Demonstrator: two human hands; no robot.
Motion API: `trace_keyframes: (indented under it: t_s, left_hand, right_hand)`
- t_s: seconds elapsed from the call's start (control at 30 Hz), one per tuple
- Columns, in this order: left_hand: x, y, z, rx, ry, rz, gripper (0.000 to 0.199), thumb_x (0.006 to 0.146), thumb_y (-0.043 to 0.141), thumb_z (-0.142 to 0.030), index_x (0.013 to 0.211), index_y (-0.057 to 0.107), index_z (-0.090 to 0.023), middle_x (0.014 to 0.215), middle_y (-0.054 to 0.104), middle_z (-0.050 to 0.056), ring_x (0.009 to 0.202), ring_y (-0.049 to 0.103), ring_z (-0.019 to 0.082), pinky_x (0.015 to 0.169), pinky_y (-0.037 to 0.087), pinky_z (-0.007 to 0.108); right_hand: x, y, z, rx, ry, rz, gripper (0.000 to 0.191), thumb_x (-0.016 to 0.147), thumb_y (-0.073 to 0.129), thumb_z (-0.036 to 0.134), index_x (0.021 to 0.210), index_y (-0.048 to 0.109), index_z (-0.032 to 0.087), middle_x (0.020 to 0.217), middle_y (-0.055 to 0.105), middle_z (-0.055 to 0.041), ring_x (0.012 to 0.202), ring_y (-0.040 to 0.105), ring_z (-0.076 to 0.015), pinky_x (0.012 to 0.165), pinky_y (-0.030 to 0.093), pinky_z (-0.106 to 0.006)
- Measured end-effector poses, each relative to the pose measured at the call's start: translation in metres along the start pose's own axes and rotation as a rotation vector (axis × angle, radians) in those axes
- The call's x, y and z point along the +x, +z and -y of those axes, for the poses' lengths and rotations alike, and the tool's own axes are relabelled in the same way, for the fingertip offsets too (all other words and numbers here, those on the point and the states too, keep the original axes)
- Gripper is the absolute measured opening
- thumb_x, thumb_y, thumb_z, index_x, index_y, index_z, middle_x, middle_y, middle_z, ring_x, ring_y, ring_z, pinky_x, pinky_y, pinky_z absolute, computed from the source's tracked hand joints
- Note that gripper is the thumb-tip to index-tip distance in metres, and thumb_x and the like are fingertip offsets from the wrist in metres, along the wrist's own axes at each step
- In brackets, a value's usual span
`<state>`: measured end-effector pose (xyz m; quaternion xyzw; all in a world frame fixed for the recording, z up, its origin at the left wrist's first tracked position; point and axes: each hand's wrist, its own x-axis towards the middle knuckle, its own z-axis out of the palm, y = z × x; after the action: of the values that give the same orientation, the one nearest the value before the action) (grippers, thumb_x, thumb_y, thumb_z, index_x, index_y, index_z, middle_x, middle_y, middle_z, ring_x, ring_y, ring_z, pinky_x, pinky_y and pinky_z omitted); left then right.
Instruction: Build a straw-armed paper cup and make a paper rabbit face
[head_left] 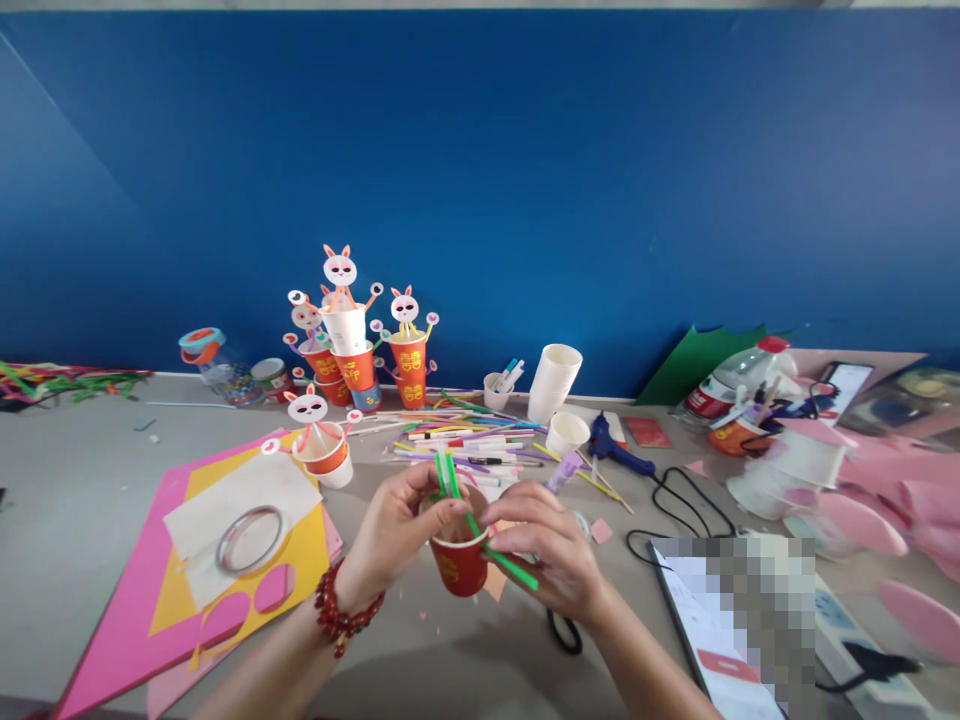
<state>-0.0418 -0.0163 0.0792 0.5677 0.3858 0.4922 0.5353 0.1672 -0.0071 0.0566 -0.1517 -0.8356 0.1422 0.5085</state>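
Apparently fitting green strips (517, 570) to red cup (459, 572), held in pinched left hand (394, 530) and half-curled right hand (555, 555); calls for steadiness.

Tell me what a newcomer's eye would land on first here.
Probably the bunny-faced figures standing in stacked paper cups against the blue wall. Next, the bright pink sheet at the left of the table, and the green strips that two hands hold at a red cup in front.
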Motion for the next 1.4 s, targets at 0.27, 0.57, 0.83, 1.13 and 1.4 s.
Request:
trace_keyframes:
  t_s: [0.27,0.57,0.83,1.13,1.4]
  left_hand:
    - [0.0,0.0,0.002,-0.012,-0.025,-0.02,0.024,0.081,0.076,-0.037,0.09,0.071,-0.016,0.09,0.072,0.006,0.087,0.064,0.02,0.08,0.05,0.028]
    - [-0.001,0.001,0.001,0.025,0.094,-0.04,0.016,0.085,0.072,-0.033,0.089,0.069,-0.017,0.086,0.068,0.005,0.086,0.062,0.019,0.081,0.049,0.029]
    - [-0.005,-0.002,-0.001,0.3,0.6,-0.009,0.012,0.088,0.066,-0.013,0.096,0.069,-0.021,0.086,0.071,0.006,0.092,0.061,0.023,0.086,0.05,0.04]
    - [-0.01,-0.003,0.002,0.425,0.737,-0.031,0.011,0.087,0.068,-0.019,0.098,0.067,-0.022,0.085,0.075,0.005,0.09,0.064,0.023,0.088,0.052,0.044]
    - [-0.014,-0.003,0.006,0.403,0.714,-0.093,0.007,0.088,0.066,-0.019,0.094,0.067,-0.023,0.083,0.075,0.003,0.085,0.066,0.022,0.096,0.049,0.05]
  right_hand:
    - [0.002,-0.001,0.004,-0.071,-0.01,-0.021,0.011,0.092,0.061,0.019,0.101,0.065,0.023,0.101,0.071,-0.0092,0.089,0.065,-0.022,0.077,0.052,-0.039]
    - [0.0,-0.003,0.009,-0.051,0.085,-0.07,0.021,0.086,0.062,0.01,0.104,0.064,0.022,0.097,0.066,-0.0083,0.089,0.063,-0.0222,0.08,0.051,-0.039]
    - [0.011,-0.014,0.025,0.558,0.744,0.226,0.033,0.099,0.042,0.034,0.081,0.062,0.016,0.074,0.065,-0.0051,0.064,0.059,-0.0148,0.06,0.048,-0.026]
    - [0.014,0.001,0.038,0.498,1.005,0.135,0.01,0.082,0.056,0.019,0.072,0.059,0.018,0.059,0.062,0.0014,0.048,0.052,-0.0086,0.047,0.043,-0.017]
    - [0.013,0.011,0.04,0.553,1.022,0.007,0.012,0.077,0.055,0.019,0.065,0.055,0.018,0.054,0.059,0.0024,0.044,0.051,-0.0081,0.044,0.041,-0.017]
